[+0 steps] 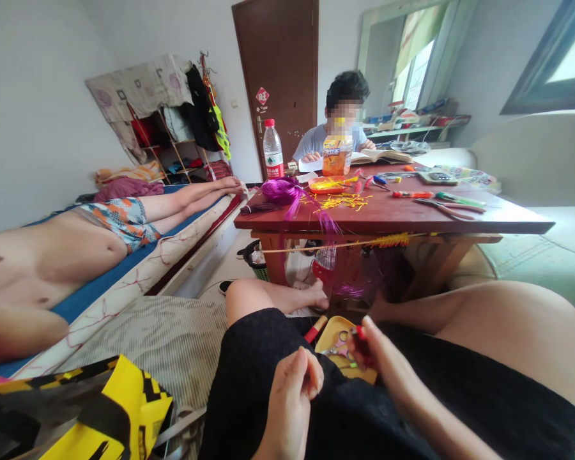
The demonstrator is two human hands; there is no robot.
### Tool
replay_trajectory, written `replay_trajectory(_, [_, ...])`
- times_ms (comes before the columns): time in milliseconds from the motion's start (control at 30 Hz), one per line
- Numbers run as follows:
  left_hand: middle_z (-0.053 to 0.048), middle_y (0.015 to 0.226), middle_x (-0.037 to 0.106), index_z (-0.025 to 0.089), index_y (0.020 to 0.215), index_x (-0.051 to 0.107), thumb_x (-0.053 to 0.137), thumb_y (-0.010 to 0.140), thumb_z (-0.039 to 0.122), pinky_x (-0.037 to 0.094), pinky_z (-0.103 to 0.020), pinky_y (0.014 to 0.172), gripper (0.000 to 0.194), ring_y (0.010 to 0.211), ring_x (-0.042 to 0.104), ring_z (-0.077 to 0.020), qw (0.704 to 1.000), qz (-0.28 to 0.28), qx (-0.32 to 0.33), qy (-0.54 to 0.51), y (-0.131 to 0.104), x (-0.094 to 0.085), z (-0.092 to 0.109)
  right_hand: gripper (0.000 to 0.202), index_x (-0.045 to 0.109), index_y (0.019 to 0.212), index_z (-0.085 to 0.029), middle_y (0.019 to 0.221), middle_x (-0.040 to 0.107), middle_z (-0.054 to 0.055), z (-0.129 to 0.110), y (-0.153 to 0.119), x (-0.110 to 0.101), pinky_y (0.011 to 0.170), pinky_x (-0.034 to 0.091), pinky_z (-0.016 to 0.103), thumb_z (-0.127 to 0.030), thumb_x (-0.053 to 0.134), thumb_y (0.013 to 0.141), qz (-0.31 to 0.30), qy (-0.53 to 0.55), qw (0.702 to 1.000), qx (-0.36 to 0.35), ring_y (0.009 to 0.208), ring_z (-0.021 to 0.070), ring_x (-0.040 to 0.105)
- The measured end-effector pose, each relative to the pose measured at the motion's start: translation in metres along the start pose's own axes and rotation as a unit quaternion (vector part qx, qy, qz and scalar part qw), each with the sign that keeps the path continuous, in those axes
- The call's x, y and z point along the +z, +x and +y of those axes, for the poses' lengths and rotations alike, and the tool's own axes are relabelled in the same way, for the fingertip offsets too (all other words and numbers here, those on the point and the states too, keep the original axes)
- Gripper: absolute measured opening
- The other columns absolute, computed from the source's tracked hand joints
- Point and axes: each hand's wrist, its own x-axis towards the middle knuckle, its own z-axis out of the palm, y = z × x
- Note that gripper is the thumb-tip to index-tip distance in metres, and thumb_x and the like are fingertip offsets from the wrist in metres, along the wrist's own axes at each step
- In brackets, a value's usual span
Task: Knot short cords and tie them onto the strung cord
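My left hand is over my lap, its fingers curled and the thumb pressed against them. Whatever it may be pinching is hidden. To its right, my right hand is closed around a small red lighter, slightly blurred, with the thumb on top. Just beyond and below the hands lies a yellow tray holding scissors, partly covered by my right hand. Beside the tray is a red-handled tool. The two hands are apart.
A red-brown table ahead bears purple strands, yellow pieces, pliers, and bottles. A thin stick runs along its front edge. One person sits behind it; another lies on the bed at left.
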Motion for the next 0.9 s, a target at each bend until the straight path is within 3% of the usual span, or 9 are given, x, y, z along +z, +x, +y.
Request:
replay_trajectory(67, [0.004, 0.048, 0.03, 0.017, 0.046, 0.039, 0.052, 0.076, 0.052, 0.019, -0.027, 0.053, 0.047, 0.052, 0.025, -0.0102, 1.0, 0.003, -0.004, 0.0, 0.001, -0.001, 0.0, 0.04, 0.045, 0.079, -0.021, 0.071, 0.053, 0.002, 0.011, 0.013, -0.025, 0.062, 0.039, 0.028, -0.049, 0.017, 0.087, 0.007, -0.074, 0.997, -0.02, 0.067, 0.018, 0.051])
replay_trajectory(167, [0.004, 0.048, 0.03, 0.017, 0.046, 0.039, 0.053, 0.074, 0.054, 0.02, -0.027, 0.052, 0.048, 0.052, 0.025, -0.0101, 1.0, 0.01, -0.012, 0.007, 0.001, 0.0, -0.001, 0.011, 0.051, 0.075, -0.019, 0.075, 0.058, 0.007, 0.036, 0.025, -0.042, 0.068, 0.037, 0.034, -0.027, 0.044, 0.077, -0.007, -0.222, 0.975, -0.016, 0.077, 0.024, 0.053])
replay_trajectory(267, [0.004, 0.047, 0.03, 0.018, 0.045, 0.039, 0.052, 0.073, 0.056, 0.02, -0.027, 0.052, 0.049, 0.051, 0.025, -0.0101, 1.0, 0.011, -0.009, 0.021, 0.002, -0.001, -0.002, 0.011, 0.058, 0.064, -0.019, 0.077, 0.063, 0.01, 0.06, 0.026, -0.026, 0.068, 0.036, 0.034, -0.012, 0.051, 0.067, -0.055, -0.34, 0.939, -0.026, 0.083, 0.0267, 0.057])
replay_trajectory(367, [0.004, 0.046, 0.03, 0.018, 0.044, 0.04, 0.053, 0.072, 0.056, 0.017, -0.027, 0.051, 0.049, 0.049, 0.024, -0.0096, 1.0, 0.007, -0.003, 0.02, 0.004, -0.004, -0.004, 0.012, 0.065, 0.065, -0.02, 0.078, 0.066, 0.01, 0.066, 0.025, -0.009, 0.066, 0.037, 0.031, -0.012, 0.057, 0.063, -0.08, -0.41, 0.906, -0.064, 0.083, 0.0266, 0.06])
replay_trajectory(467, [0.004, 0.045, 0.03, 0.018, 0.043, 0.04, 0.054, 0.071, 0.057, 0.015, -0.027, 0.05, 0.05, 0.048, 0.024, -0.0094, 1.0, 0.004, -0.004, 0.009, 0.006, -0.007, -0.005, 0.017, 0.067, 0.077, -0.02, 0.082, 0.068, 0.008, 0.037, 0.035, -0.024, 0.067, 0.04, 0.028, -0.013, 0.055, 0.068, -0.048, -0.446, 0.886, -0.116, 0.081, 0.0225, 0.061])
replay_trajectory(567, [0.004, 0.046, 0.031, 0.017, 0.044, 0.041, 0.054, 0.072, 0.054, 0.016, -0.027, 0.051, 0.048, 0.049, 0.025, -0.0096, 1.0, 0.006, -0.001, 0.0, 0.005, -0.006, -0.006, 0.025, 0.064, 0.091, -0.018, 0.093, 0.065, 0.008, -0.02, 0.062, -0.071, 0.074, 0.041, 0.027, -0.02, 0.039, 0.085, 0.054, -0.464, 0.868, -0.167, 0.087, 0.0196, 0.059])
replay_trajectory(700, [0.004, 0.046, 0.032, 0.017, 0.044, 0.042, 0.054, 0.074, 0.053, 0.016, -0.027, 0.051, 0.048, 0.049, 0.025, -0.0097, 1.0, 0.0, -0.001, -0.005, 0.005, -0.005, -0.007, 0.032, 0.055, 0.111, -0.014, 0.11, 0.057, 0.015, -0.091, 0.117, -0.132, 0.078, 0.04, 0.04, -0.023, 0.032, 0.089, 0.183, -0.499, 0.826, -0.187, 0.097, 0.0283, 0.054])
replay_trajectory(800, [0.004, 0.046, 0.032, 0.016, 0.045, 0.044, 0.055, 0.071, 0.056, 0.014, -0.027, 0.05, 0.048, 0.048, 0.025, -0.0093, 1.0, -0.004, -0.006, -0.01, 0.007, -0.008, -0.008, 0.023, 0.058, 0.105, -0.016, 0.112, 0.056, 0.011, -0.114, 0.155, -0.154, 0.077, 0.044, 0.041, -0.02, 0.045, 0.087, 0.174, -0.537, 0.803, -0.193, 0.097, 0.0261, 0.055])
replay_trajectory(900, [0.004, 0.045, 0.033, 0.016, 0.045, 0.045, 0.057, 0.068, 0.057, 0.013, -0.027, 0.049, 0.049, 0.047, 0.024, -0.009, 1.0, -0.002, -0.012, -0.018, 0.009, -0.011, -0.009, 0.024, 0.055, 0.107, -0.017, 0.111, 0.057, 0.006, -0.118, 0.179, -0.161, 0.079, 0.047, 0.04, -0.027, 0.052, 0.086, 0.145, -0.569, 0.786, -0.195, 0.094, 0.02, 0.057])
